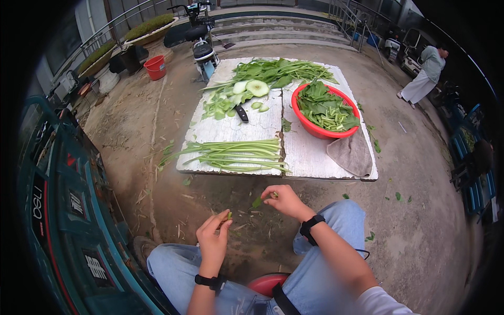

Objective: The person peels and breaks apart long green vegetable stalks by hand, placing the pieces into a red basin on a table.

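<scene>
My left hand [214,232] pinches a short green stem piece [229,215] between thumb and fingertips, over the ground before the table. To its right and a little higher, my right hand [284,201] holds a bit of stem with a green leaf [256,202] at its fingertips. Long green stems [236,151] lie side by side along the near left edge of the white-topped table [307,161]. A red plastic colander [336,134] at the right holds leaves and cut stems. Farther back lie leafy greens [275,71], pale sliced vegetable pieces [258,88] and a black-handled knife [241,113], its blade partly covered.
A grey cloth [351,153] hangs near the table's right corner. A teal vehicle body [75,220] stands close at left. A red bucket [155,67] and an electric scooter [204,51] are beyond the table. A person [427,73] is at far right.
</scene>
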Action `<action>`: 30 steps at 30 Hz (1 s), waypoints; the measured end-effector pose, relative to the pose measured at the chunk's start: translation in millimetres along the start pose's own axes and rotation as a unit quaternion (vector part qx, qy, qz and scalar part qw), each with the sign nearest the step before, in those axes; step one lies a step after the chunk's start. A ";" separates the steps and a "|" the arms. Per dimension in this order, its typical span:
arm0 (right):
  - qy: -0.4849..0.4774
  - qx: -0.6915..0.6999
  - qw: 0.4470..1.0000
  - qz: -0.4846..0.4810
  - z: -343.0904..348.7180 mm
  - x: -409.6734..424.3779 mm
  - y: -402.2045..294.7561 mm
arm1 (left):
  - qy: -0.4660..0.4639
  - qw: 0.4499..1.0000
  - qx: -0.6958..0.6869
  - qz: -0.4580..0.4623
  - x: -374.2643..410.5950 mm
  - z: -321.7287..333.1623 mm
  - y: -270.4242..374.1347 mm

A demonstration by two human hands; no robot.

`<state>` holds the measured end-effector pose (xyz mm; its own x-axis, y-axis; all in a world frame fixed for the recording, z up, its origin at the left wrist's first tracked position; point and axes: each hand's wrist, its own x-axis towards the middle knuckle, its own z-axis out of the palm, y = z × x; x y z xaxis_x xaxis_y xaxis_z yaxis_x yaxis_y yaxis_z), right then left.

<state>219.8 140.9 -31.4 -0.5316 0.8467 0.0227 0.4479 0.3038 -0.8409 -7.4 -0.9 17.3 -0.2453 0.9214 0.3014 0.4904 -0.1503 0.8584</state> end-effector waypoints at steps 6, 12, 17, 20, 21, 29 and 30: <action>-0.064 -0.059 0.980 -0.181 1.3 -21.2 -67.0 | -0.136 0.974 0.173 0.049 -1.3 8.5 6.3; -0.127 -0.149 0.947 -0.253 10.9 -29.0 -61.2 | -0.141 0.981 0.112 0.071 -1.1 12.5 10.2; -0.106 -0.174 0.952 -0.230 1.1 -29.7 -73.6 | -0.117 0.983 0.115 0.084 0.9 6.1 -4.4; -0.099 -0.183 0.942 -0.264 5.8 -29.9 -68.3 | -0.117 0.986 0.099 0.066 -0.1 11.0 3.9; -0.099 -0.181 0.938 -0.279 8.9 -29.8 -67.0 | -0.119 0.987 0.089 0.062 -2.7 12.5 4.7; -0.056 -0.112 0.972 -0.199 21.0 -33.1 -65.7 | -0.081 0.994 -0.041 -0.057 -5.1 22.9 0.7; -0.035 -0.089 0.980 -0.176 25.6 -34.9 -65.3 | -0.082 0.986 -0.089 -0.111 -6.2 25.3 -2.9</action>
<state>190.7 80.3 8.9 -0.7209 0.6458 0.2514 0.3434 0.6480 -0.6799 13.8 2.9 2.4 -0.1838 0.9822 0.0380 0.2812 0.0155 0.9595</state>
